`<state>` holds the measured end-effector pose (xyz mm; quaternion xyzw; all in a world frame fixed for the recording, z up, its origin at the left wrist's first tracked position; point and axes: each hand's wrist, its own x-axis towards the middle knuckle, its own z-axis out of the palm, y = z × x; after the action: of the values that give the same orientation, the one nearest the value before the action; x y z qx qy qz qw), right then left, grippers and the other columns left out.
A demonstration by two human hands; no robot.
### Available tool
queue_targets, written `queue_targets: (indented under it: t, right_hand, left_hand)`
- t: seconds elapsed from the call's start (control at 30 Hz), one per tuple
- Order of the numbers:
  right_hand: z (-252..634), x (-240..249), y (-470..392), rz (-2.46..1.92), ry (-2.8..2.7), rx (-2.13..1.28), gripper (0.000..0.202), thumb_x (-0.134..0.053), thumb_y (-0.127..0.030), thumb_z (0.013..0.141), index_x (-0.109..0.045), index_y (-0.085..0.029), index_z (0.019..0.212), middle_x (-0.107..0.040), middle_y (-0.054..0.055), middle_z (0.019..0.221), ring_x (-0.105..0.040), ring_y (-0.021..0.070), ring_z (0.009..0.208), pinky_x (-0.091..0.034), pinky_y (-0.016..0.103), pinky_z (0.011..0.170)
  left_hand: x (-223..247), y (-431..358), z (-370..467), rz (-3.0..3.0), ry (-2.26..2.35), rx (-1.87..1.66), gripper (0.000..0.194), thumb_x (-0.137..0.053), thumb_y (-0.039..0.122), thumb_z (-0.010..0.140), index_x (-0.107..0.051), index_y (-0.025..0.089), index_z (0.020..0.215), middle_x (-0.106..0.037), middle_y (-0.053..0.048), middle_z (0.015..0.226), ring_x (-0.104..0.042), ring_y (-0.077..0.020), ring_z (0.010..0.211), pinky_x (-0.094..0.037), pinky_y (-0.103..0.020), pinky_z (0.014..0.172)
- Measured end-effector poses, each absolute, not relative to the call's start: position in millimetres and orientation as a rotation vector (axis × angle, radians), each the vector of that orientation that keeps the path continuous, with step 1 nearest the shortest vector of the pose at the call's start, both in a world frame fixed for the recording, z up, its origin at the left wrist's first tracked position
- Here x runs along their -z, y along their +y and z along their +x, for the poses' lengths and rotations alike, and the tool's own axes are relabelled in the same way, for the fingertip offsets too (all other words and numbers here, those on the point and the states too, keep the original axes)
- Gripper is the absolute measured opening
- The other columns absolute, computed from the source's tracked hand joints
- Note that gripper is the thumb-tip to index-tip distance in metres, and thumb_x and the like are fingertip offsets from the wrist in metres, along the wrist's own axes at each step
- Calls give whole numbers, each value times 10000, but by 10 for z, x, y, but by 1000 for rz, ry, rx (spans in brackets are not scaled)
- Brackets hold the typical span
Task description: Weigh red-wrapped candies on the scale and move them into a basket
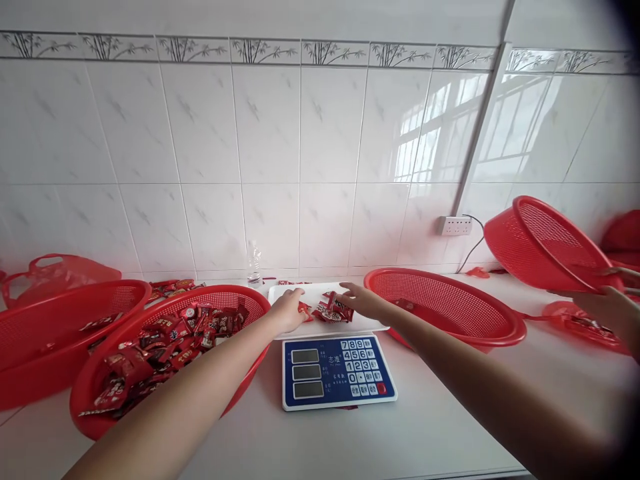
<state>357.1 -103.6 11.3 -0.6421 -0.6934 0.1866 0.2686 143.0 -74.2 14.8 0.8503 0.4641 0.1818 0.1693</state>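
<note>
Small red wrapped snack packets (332, 311) lie in a loose pile on the white tray (370, 325) of a digital scale (340, 372). At the pile's left side, my left hand (290, 312) curls round a red packet (305, 309), which shows between its thumb and fingers. From the right, my right hand (364, 301) reaches over the pile with its fingers apart, the fingertips close above the packets. Its thumb is partly hidden. To the left of the scale, a red perforated basket (257, 301) holds many similar packets.
Another red basket (30, 333) stands at far left. An oval red basket (445, 307) is right of the tray. A co-worker's hands (607, 307) tilt a red basket (545, 243) at the right. A clear bottle (254, 267) stands by the wall, under a power socket's (455, 226) level.
</note>
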Motion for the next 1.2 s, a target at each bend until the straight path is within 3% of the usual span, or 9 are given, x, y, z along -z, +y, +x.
queue_targets:
  t: [0.1,0.2,0.4,0.47,0.63,0.8,0.97,1.07,1.2]
  right_hand:
    - [3577,-9,-1010,-1794,-1947,-484,731,-427,-624,753,-365,-176,1328,-493,166,1257,-483,294,1108,-407,411,862]
    - [3473,45,-1001,-1782,-2086,-508,735,-448,-649,725,-368,-247,1335,-352,92,1397,-251,310,1289,-250,453,1010]
    - [3342,22,-812,-1793,-2177,-480,688,-264,-651,805,-237,-285,1387,-191,38,1467,-54,283,1343,-128,496,1047]
    - [3361,11,-695,-1824,-2164,-450,646,-253,-617,828,-280,-273,1374,-187,36,1467,-53,294,1342,-119,498,1047]
    - [3296,-1,-547,-1798,-2206,-467,685,-150,-607,846,-352,-187,1348,-335,79,1408,-304,238,1278,-226,370,1042]
    - [3009,-24,-693,-1674,-2307,-416,659,-261,-658,800,-354,-289,1339,-264,28,1443,-123,270,1335,-85,497,1052]
    - [2903,-15,-822,-1490,-2552,-313,399,-433,-477,809,-496,-422,1200,-429,-44,1346,-138,284,1329,31,581,1011]
    - [3022,-75,-859,-1509,-2526,-289,426,-440,-478,802,-505,-376,1210,-379,-3,1383,-128,296,1330,-17,580,1016]
    - [3295,-195,-981,-1529,-2395,-368,606,-498,-558,738,-439,-302,1284,-317,64,1414,-193,263,1317,-195,451,1039]
  left_hand:
    - [-170,-729,1297,2483,1312,-393,442,-535,251,752,-478,148,1178,-471,-146,1263,-470,-259,1117,-373,-317,884]
    - [-228,-811,1166,2500,1255,-216,511,-503,362,770,-434,188,1245,-464,-113,1288,-448,-259,1157,-367,-328,913]
    - [-174,-1006,999,2452,1467,41,893,-564,498,689,-88,271,1410,28,-121,1477,77,-337,1323,-112,-541,1023]
    - [-122,-1027,984,2411,1479,44,898,-542,510,706,-49,260,1414,93,-127,1467,107,-324,1317,-120,-509,1036]
    - [-58,-1018,981,2384,1454,5,904,-545,500,703,-31,274,1412,154,-99,1461,142,-312,1307,-136,-462,1049]
    - [-43,-991,987,2386,1461,7,947,-568,495,673,-36,241,1414,132,-108,1466,152,-327,1303,-122,-474,1046]
    - [-34,-980,991,2386,1455,18,960,-576,481,668,-8,267,1412,154,-90,1462,164,-329,1298,-133,-488,1039]
    - [-37,-980,984,2387,1455,24,964,-574,494,669,2,276,1411,162,-94,1459,171,-325,1295,-125,-495,1039]
    - [-48,-993,977,2374,1454,25,964,-577,500,668,-6,276,1411,170,-89,1455,180,-317,1292,-126,-489,1043]
